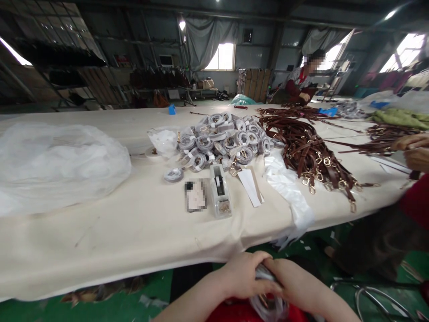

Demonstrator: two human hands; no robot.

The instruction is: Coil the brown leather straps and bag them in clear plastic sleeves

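Observation:
Low in front of my body, my left hand (241,273) and my right hand (291,276) are closed together around a coiled strap (270,307) in clear plastic wrapping. A glint of metal shows in the coil, and my fingers cover much of it. Past the table edge stands a tape dispenser (221,197). A pile of plastic-wrapped coiled straps (217,138) lies behind it, with one wrapped coil (173,175) apart at the left. White paper strips (250,185) rest to the dispenser's right.
Brown straps with gold clasps (311,152) are heaped right of white plastic sheets (288,188). A large clear plastic bag (63,165) occupies the table's left. One co-worker's hands (414,150) are at the right; another person (298,85) is across the table. A metal-framed stool (365,295) stands lower right.

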